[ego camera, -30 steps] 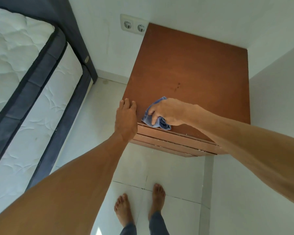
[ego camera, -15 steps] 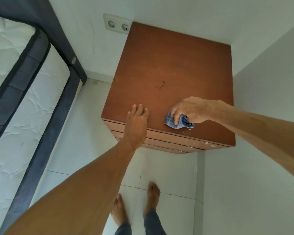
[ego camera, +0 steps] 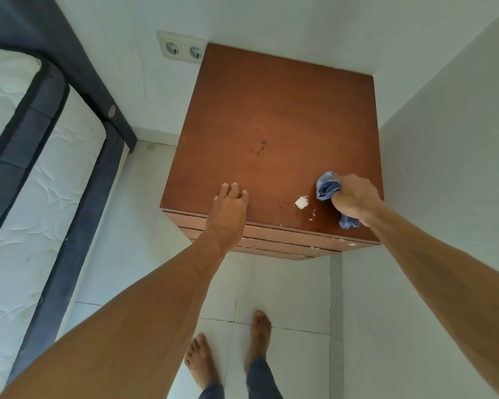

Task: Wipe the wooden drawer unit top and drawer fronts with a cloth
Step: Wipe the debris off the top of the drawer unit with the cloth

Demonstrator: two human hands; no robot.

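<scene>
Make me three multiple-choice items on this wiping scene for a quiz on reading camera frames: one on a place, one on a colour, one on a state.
1. Where is the white powder pile?
A. near the top's front edge
B. at the back by the wall
C. on the floor

2. What colour is the cloth?
A. red
B. blue
C. green

3. How is the left hand?
A. gripping the cloth
B. raised in the air
C. resting flat on the top

Key:
1 A, the white powder pile lies near the front edge of the drawer unit top.
2 B, the cloth in the right hand is blue.
3 C, the left hand lies open on the wood.

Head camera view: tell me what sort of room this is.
Most likely a bedroom. A quilted mattress in a dark bed frame stands beside a wooden drawer unit, set like a bedside cabinet in a corner, with a double wall socket behind.
</scene>
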